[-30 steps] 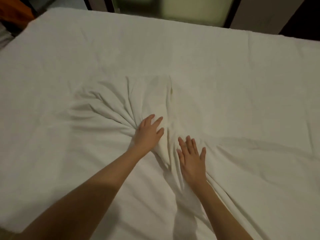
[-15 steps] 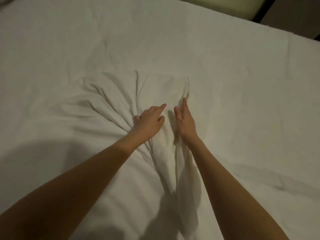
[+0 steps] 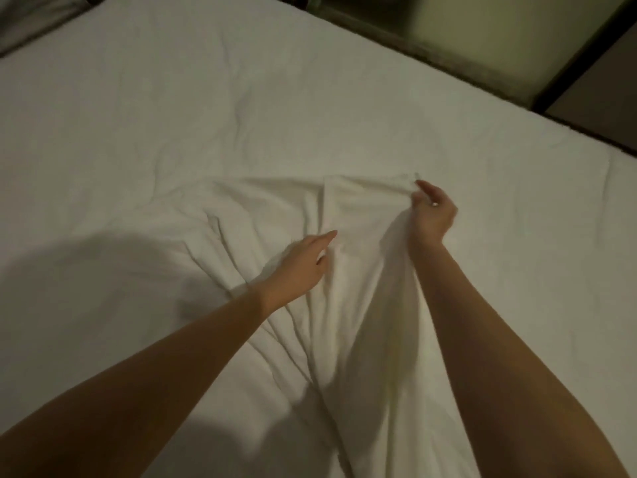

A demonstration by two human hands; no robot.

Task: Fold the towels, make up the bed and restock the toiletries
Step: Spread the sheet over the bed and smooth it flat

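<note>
A white towel (image 3: 358, 208) lies crumpled on the white bed (image 3: 172, 115), its far end folded into a flat strip and its near part bunched in long creases toward me. My right hand (image 3: 432, 212) pinches the far right corner of the towel and lifts it slightly. Flat on the creased cloth to the left of the strip rests my left hand (image 3: 303, 263), fingers straight and pointing away.
The bed's far edge (image 3: 482, 94) runs diagonally at the upper right, with dark floor and a pale panel (image 3: 510, 32) beyond. A grey pillow or cloth (image 3: 31, 19) shows at the top left corner. My shadow falls on the sheet at lower left.
My right hand moved forward and to the right and took hold of the towel's far corner. The left hand stayed pressed on the folds. The view shifted closer and to the left.
</note>
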